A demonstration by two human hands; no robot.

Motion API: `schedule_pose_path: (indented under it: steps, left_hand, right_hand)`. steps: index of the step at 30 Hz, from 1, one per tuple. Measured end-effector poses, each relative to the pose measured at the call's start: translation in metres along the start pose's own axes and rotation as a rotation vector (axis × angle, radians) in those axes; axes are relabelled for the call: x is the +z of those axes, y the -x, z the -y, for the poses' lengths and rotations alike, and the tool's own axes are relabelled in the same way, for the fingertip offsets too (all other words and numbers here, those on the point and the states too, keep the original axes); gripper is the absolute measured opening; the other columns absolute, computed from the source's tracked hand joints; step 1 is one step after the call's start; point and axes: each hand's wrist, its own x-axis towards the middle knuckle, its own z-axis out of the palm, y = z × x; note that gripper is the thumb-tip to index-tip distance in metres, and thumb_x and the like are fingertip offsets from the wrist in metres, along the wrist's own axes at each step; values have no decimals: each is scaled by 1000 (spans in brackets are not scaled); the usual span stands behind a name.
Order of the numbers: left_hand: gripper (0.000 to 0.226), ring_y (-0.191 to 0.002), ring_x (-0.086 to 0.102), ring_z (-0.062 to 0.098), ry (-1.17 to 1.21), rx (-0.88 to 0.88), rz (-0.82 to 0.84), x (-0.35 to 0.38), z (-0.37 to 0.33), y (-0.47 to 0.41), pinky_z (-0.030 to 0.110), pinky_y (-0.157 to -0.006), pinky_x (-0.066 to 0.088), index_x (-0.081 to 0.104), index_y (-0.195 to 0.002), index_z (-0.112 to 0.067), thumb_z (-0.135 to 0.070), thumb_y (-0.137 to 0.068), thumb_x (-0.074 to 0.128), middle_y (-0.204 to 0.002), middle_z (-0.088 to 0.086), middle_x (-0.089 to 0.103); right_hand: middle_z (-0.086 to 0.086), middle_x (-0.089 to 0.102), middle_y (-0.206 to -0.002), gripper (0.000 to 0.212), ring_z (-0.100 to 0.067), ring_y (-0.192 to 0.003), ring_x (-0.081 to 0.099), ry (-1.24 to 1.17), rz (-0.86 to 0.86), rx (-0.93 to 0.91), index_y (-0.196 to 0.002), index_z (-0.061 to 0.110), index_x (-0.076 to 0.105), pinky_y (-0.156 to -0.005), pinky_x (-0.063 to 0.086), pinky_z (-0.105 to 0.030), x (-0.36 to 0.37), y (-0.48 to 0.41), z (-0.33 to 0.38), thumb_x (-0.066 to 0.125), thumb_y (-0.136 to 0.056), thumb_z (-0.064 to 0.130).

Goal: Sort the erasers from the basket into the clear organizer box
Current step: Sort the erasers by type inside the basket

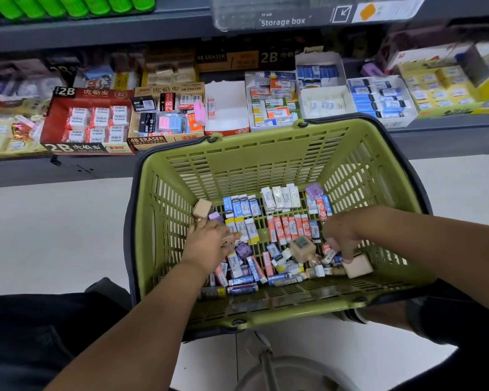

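In the basket [237, 165], the left hand [209, 244] is gripping a beige eraser [202, 207] at the left wall, the right hand [340, 232] is resting curled among the erasers [280, 263], hold unclear; one kind at a time should be going to the clear box [266, 12] beyond.

erasers [277, 221] lie in basket [237, 153] before shelf [446, 128].

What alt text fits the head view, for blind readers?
Two hands reach into a green basket of wrapped erasers, some in neat rows, others piled loose. The left hand holds a beige block; the right hand touches the pile. Eraser boxes fill the shelf behind.
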Motion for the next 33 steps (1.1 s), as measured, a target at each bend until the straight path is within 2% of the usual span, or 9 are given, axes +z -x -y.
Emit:
schedule_pose_path:
  steps: [3,5,8,12,15,19,22,26,33]
  left_hand:
    - [40,-129,37,19,13,-1,29,2,0,1,36,-101,31,52,-132,-29,-42,-94,54,-136,-4,49]
    - [39,-128,38,19,15,-15,17,0,0,1,36,-101,31,52,-131,-29,-40,-94,54,-136,-4,50]
    - [36,-126,39,17,14,-34,10,-1,-2,0,33,-99,30,54,-129,-30,-36,-93,57,-133,-6,53]
    - [42,-128,37,20,-58,-83,41,-4,-5,-2,34,-100,29,50,-131,-26,-37,-92,58,-135,-1,51]
    - [56,-134,34,26,-93,-175,94,-6,-2,0,37,-106,27,40,-140,-19,-44,-92,55,-145,7,43]
    - [69,-137,31,29,-97,-305,122,-8,1,6,40,-110,26,31,-144,-12,-50,-91,54,-148,11,38]
    - [68,-133,36,29,-120,-333,144,-9,-4,7,39,-107,30,32,-143,-9,-43,-91,59,-145,13,39]
    - [67,-134,36,29,-140,-359,207,-13,-7,3,38,-107,32,31,-145,-7,-34,-91,61,-147,15,35]
    - [57,-129,43,26,-162,-363,235,-8,-4,2,35,-104,32,37,-138,-9,-32,-90,60,-138,11,47]
  right_hand:
    - [-6,57,-105,39,-18,-94,51,-133,-87,-31,-110,9,61,-72,42,-26,0,-2,4,67,-85,38]
    - [-4,58,-104,34,-19,-92,54,-314,-202,-97,-104,9,59,-73,44,-26,-1,-11,14,66,-85,37]
    - [-10,62,-118,50,-16,-86,61,-674,-188,-208,-123,9,56,-79,50,-29,-5,-28,46,68,-84,39]
    - [-8,52,-132,72,-25,-116,54,-708,-94,-262,-137,6,45,-100,45,-39,-10,-54,93,67,-82,48]
    - [-11,63,-108,60,-22,-86,58,-795,-97,-189,-120,0,56,-77,49,-33,-9,-72,113,67,-83,47]
    - [-15,67,-99,58,-22,-74,56,-953,-144,-112,-121,-2,54,-66,47,-30,-8,-83,126,69,-84,40]
    - [-13,63,-119,57,-25,-94,63,-927,-146,-179,-129,6,51,-76,50,-34,-5,-88,127,69,-85,38]
    - [-7,42,-141,74,-25,-122,48,-866,-158,-202,-140,14,33,-98,43,-36,-2,-87,126,68,-83,44]
    - [-10,43,-140,75,-25,-118,49,-892,-126,-249,-139,10,36,-93,42,-35,0,-84,121,69,-82,45]
